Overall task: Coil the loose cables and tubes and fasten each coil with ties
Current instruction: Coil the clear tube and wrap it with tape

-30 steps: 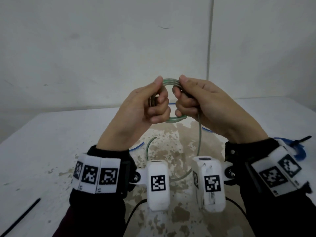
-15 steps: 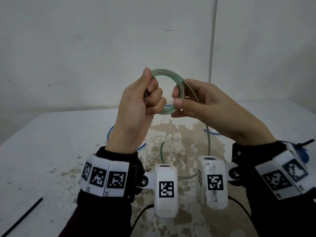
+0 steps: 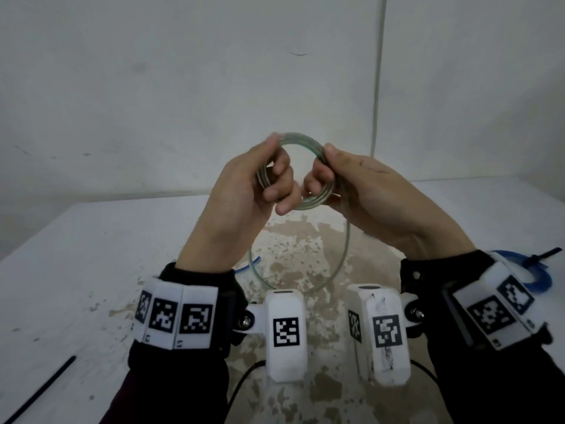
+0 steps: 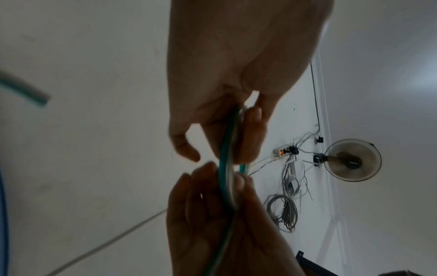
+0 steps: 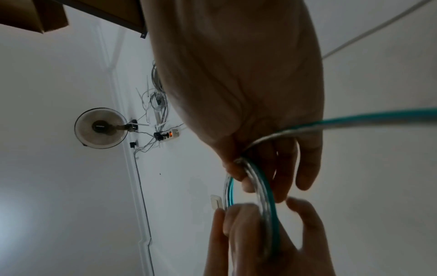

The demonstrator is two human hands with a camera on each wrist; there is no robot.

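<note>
1. A coil of clear green-tinted tube (image 3: 301, 166) is being held up in the air above the table (image 3: 76, 255), in front of a pale wall (image 3: 183, 71).
2. The left hand (image 3: 241, 203) is grasping the left side of the coil, its thumb lying along the top of the ring and its fingers curling in around the bundled turns.
3. The right hand (image 3: 367, 194) is grasping the right side of the coil, thumb on the upper arc and fingers curling through the ring from the far side.
4. In the left wrist view, the turns of the tube (image 4: 227, 168) are running edge-on between the fingers of both hands, which are pinching them flat together.
5. In the right wrist view, the coil (image 5: 260, 186) is showing as a ring passing under the right fingers (image 5: 305, 168), while one strand is leading off to the right edge.
6. A loose tail of the tube (image 3: 344, 252) is hanging from the right side of the coil, looping down to the stained middle of the table and curving back up at the left.
7. A blue coil (image 3: 538, 276) with a black tie on it is lying on the table, just behind the right wrist.
8. A black cable tie (image 3: 39, 390) is lying on the table near its front left, well apart from both hands.
9. Both wrists are wearing white marker-patterned bands (image 3: 177, 316) over dark sleeves.
</note>
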